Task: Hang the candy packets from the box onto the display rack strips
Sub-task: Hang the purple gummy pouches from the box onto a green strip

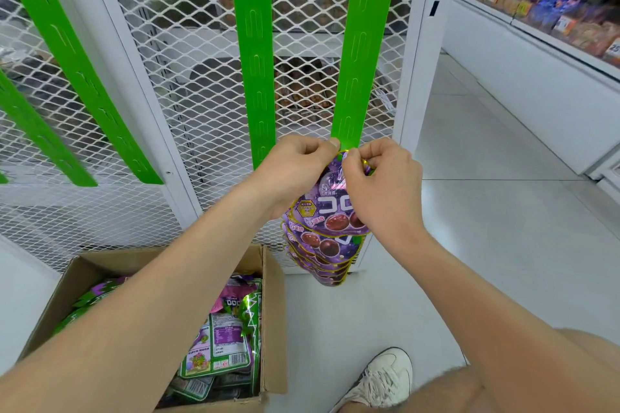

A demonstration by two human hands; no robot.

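A purple candy packet (330, 208) is held up against the lower part of the right green display strip (360, 43). My left hand (295, 168) pinches the strip and the packet's top edge from the left. My right hand (379, 184) pinches the packet's top from the right. Below this packet, several more purple packets (322, 261) hang overlapping on the same strip. The open cardboard box (271, 312) on the floor at lower left holds several green and purple packets (218, 345), partly hidden by my left forearm.
More green strips, the middle one (255, 43) and left ones (67, 54), hang bare on the white mesh rack (188, 77). Stocked store shelves (543, 3) run along the right. My white shoe (379, 379) stands on the pale floor beside the box.
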